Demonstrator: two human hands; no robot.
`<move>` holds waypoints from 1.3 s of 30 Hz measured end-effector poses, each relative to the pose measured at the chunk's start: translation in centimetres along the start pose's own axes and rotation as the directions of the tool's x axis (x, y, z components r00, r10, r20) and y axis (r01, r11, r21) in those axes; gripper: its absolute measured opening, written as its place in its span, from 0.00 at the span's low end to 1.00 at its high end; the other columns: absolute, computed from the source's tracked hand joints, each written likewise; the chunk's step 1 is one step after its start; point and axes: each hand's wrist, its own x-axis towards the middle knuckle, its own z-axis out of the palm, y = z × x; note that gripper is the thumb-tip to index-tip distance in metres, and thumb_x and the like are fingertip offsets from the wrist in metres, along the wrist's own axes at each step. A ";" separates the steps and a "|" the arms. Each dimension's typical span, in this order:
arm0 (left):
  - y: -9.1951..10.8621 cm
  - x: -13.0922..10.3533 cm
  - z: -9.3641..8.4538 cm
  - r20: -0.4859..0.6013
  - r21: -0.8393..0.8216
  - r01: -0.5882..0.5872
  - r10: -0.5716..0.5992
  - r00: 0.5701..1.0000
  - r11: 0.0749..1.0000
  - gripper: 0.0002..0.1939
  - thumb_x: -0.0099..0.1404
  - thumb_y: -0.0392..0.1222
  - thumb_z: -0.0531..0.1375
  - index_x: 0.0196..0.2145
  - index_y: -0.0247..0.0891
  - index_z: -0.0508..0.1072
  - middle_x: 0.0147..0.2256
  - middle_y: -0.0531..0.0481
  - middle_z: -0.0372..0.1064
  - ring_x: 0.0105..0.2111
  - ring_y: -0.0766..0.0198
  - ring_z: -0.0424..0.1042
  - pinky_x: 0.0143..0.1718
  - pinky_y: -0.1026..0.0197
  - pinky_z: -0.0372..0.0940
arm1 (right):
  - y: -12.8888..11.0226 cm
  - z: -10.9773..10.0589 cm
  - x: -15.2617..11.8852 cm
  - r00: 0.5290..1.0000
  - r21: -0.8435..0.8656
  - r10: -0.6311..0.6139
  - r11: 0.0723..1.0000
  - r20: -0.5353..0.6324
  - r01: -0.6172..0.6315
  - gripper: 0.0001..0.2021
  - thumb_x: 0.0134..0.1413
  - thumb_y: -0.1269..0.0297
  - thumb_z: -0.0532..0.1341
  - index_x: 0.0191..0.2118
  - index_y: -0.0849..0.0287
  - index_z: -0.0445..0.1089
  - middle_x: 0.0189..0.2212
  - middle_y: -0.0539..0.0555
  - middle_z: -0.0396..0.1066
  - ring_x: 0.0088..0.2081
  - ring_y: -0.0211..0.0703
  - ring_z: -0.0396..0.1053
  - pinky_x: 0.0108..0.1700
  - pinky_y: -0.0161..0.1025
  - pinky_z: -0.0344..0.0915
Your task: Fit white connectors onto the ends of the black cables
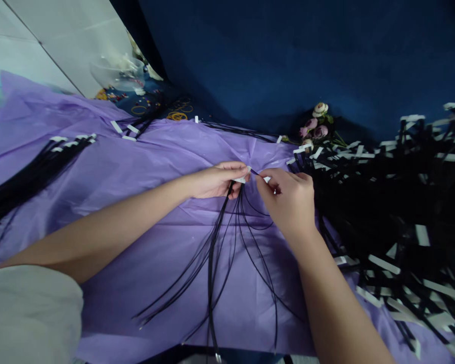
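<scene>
Now, at this moment:

Left hand: the left hand (216, 181) is pinching closed on the top ends of a bundle of thin black cords (227, 242), near a small white tag (242, 178). Gripping them at one end seems to be keeping the ends even while the cords are fanning out loose toward the person.

Right hand: the right hand (288, 199) is pinching a single cord end with its white tag (267, 179) between thumb and fingers, just beside the left hand. The two hands are almost touching, probably so this cord is joining the bundle.

Place of the cords: the bundle is lying in the middle on the purple sheet (136, 167), which is covering the work surface.

Supply: a big tangled pile of cords (394, 202) is sitting at the right, within easy reach of the right hand.

Sorted side: a neater bunch of cords (34, 172) is lying at the left, tags together.

Behind: small artificial flowers (316, 124) and a clear bowl (117, 73) are standing far back.

Hard to see: the right fingertips are hiding the exact grip point. The bottom edge is cutting off the lower cord ends. How many cords the left hand is holding I cannot tell.
</scene>
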 end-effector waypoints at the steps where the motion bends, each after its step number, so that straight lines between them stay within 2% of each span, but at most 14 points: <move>1: 0.0 0.0 0.0 -0.003 0.002 -0.002 0.002 1.000 1.000 0.10 0.62 0.45 0.61 0.31 0.35 0.68 0.29 0.53 0.60 0.24 0.72 0.61 0.21 0.67 0.63 | 0.0 0.1 0.0 1.000 0.004 -0.004 1.000 -0.001 0.004 0.05 0.56 0.66 0.59 0.32 0.58 0.72 0.19 0.46 0.70 0.22 0.34 0.65 0.39 0.37 0.54; 27: -0.1 -0.1 -0.3 0.027 0.055 0.000 -0.002 1.000 0.998 0.11 0.61 0.45 0.61 0.29 0.34 0.69 0.28 0.53 0.59 0.24 0.72 0.59 0.21 0.68 0.62 | -0.3 0.5 -0.1 0.999 0.008 -0.041 0.999 0.020 0.041 0.07 0.58 0.66 0.56 0.31 0.59 0.71 0.20 0.47 0.70 0.23 0.36 0.66 0.42 0.40 0.53; 33: -0.1 -0.1 0.0 0.004 0.013 -0.005 0.005 1.000 1.000 0.10 0.61 0.45 0.61 0.30 0.34 0.69 0.32 0.52 0.62 0.24 0.73 0.59 0.21 0.68 0.62 | -0.5 0.4 -0.1 1.000 0.003 0.002 1.000 0.026 -0.002 0.07 0.57 0.66 0.57 0.31 0.58 0.70 0.20 0.47 0.70 0.23 0.36 0.66 0.41 0.39 0.53; 39: -0.1 0.1 0.0 -0.027 -0.028 0.009 -0.010 1.000 1.000 0.10 0.61 0.45 0.62 0.32 0.35 0.68 0.31 0.53 0.62 0.23 0.73 0.60 0.20 0.68 0.62 | -0.2 0.1 0.1 0.999 0.039 0.047 0.998 0.025 -0.048 0.07 0.58 0.61 0.58 0.36 0.57 0.72 0.23 0.49 0.72 0.26 0.37 0.67 0.39 0.39 0.56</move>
